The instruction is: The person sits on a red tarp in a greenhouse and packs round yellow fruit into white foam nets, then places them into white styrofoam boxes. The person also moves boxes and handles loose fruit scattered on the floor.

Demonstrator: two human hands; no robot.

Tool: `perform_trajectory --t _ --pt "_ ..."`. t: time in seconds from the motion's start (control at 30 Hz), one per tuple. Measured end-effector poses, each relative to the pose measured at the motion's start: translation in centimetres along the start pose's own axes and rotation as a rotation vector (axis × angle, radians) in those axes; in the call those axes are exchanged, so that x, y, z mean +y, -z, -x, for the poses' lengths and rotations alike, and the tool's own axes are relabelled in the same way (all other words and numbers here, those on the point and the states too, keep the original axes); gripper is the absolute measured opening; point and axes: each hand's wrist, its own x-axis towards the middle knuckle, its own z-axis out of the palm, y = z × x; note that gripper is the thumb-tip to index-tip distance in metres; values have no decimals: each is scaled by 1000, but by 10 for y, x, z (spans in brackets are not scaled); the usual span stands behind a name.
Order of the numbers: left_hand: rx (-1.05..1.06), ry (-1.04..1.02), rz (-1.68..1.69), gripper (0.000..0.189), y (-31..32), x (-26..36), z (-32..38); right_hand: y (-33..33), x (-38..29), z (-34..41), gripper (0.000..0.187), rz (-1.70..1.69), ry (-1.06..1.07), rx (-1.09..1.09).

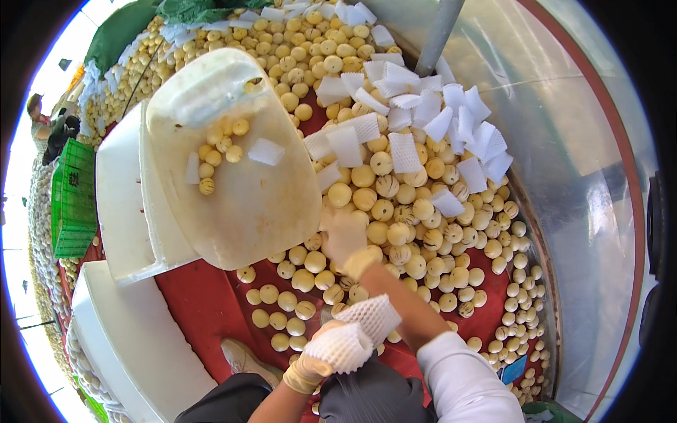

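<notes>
My left hand (320, 351), in a pale glove, is closed around a round thing inside a white foam net sleeve (346, 346). A second foam net sleeve (373, 317) lies against it, its end pointing up and right. My right hand (344, 238), gloved too, reaches down into the heap of round yellow fruit with brown stripes, beside a pale fruit (339, 194). Its fingers are blurred, so whether they grip a fruit cannot be told. Loose foam net sleeves (404, 152) lie on the fruit above the right hand.
A translucent plastic tub (254, 211) with several small fruit stands at the left, near white boxes (121, 349). Red cloth (195, 301) lies under the fruit. A green crate (76, 198) and a person (41, 127) are at the far left. A metal pole (440, 37) and plastic sheeting (587, 211) border the right.
</notes>
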Motion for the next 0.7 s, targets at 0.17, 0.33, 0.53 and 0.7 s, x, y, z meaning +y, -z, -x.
perform_trajectory --t 0.17,0.33,0.53,0.7 --pt "269 -152 58 93 19 10 -11 -29 50 -43 40 74 51 2" --pt "345 -256 27 95 24 33 -4 -7 69 -48 34 207 -64 -54" --pt "387 -257 18 93 20 23 -3 -3 73 -107 29 435 -300 -481" --pt "373 -340 -49 96 16 43 -7 26 71 -79 45 121 -185 -124"
